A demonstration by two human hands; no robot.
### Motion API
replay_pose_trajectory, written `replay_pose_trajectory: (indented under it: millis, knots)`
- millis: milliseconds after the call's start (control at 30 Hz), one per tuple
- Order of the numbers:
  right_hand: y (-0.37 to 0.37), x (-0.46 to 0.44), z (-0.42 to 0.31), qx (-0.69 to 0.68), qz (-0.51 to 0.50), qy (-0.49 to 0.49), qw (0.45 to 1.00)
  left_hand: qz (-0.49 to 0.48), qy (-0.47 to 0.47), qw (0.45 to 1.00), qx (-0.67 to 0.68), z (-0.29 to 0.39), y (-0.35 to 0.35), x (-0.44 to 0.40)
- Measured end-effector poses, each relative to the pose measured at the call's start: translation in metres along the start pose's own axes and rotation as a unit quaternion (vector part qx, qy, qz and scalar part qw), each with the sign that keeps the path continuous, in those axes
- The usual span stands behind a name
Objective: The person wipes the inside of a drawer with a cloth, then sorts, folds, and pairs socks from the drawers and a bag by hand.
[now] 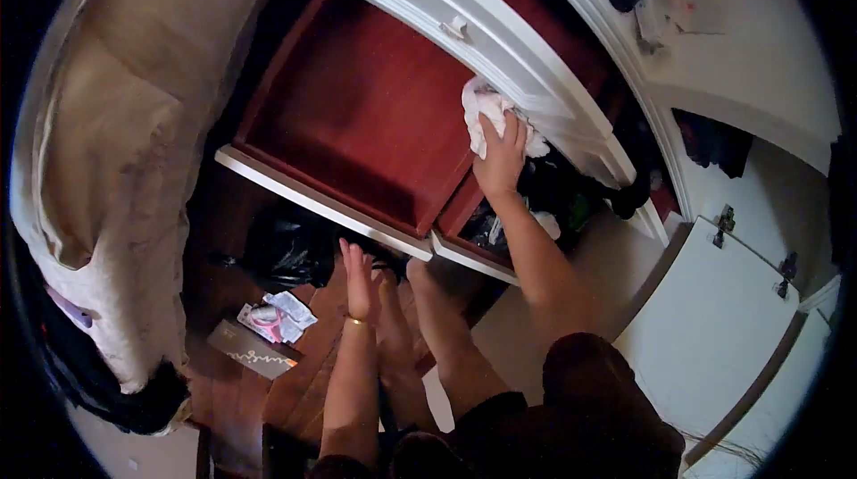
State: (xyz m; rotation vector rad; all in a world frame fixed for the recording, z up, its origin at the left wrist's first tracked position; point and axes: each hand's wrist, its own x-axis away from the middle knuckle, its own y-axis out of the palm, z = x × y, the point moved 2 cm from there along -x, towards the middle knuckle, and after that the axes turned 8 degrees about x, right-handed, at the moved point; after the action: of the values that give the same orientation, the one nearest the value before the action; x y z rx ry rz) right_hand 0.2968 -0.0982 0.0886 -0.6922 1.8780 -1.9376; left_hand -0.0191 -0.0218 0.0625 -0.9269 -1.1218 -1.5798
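Note:
My right hand reaches forward with its fingers closed on a crumpled white cloth. The cloth is at the right end of a pulled-out drawer with a bare dark-red inside, just below a white panel with a small handle. My left hand is held up in front of the drawer's white front edge, fingers stretched out and holding nothing. Right of this drawer, a second open drawer holds dark, jumbled things, partly hidden by my right forearm.
On the wooden floor lie a black plastic bag, a flat grey box and small packets with a pink item. A bed with beige covers runs along the left. White cabinet doors stand at the right.

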Motion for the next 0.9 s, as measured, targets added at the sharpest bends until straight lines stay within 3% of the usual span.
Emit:
replay_pose_trajectory:
  millis: [133,233,333,400,500,533,600,667,733,800,833,900]
  knots:
    - [0.0,0.043,-0.009,-0.08,-0.005,-0.026,0.996,-0.106,-0.042,0.993,0.016,-0.008,0.025,-0.015]
    - [0.004,0.1,-0.039,-0.179,-0.118,-0.022,0.976,-0.037,0.013,0.999,0.005,-0.011,0.025,-0.02]
    - [-0.004,0.137,-0.058,-0.264,-0.264,-0.128,0.919,-0.031,0.116,0.992,-0.035,-0.01,0.023,-0.032]
    - [0.014,0.118,-0.038,-0.385,-0.356,-0.086,0.847,-0.004,0.149,0.983,-0.111,-0.008,0.016,-0.048]
    - [-0.027,0.062,-0.011,-0.327,-0.212,-0.061,0.919,-0.013,0.21,0.967,-0.143,-0.009,0.018,-0.059]
    - [-0.049,0.044,-0.012,-0.22,-0.139,-0.041,0.965,-0.007,0.23,0.96,-0.161,-0.011,0.018,-0.059]
    - [-0.057,0.008,0.003,-0.121,-0.006,-0.062,0.991,0.008,0.253,0.949,-0.19,-0.015,0.016,-0.055]
    - [-0.029,-0.014,0.019,0.005,-0.007,-0.15,0.989,0.025,0.269,0.94,-0.208,-0.017,0.018,-0.057]
    - [0.0,-0.009,0.013,0.039,0.015,-0.155,0.987,0.02,0.278,0.934,-0.224,-0.017,0.018,-0.06]
    - [-0.001,-0.001,-0.003,-0.06,0.003,-0.026,0.998,0.045,0.264,0.925,-0.269,-0.012,0.017,-0.056]
    - [-0.002,0.003,-0.008,-0.086,0.015,0.0,0.996,0.051,0.265,0.923,-0.273,-0.013,0.017,-0.055]
    - [-0.011,0.018,-0.005,-0.151,-0.073,-0.015,0.986,0.027,0.273,0.934,-0.228,-0.016,0.017,-0.056]
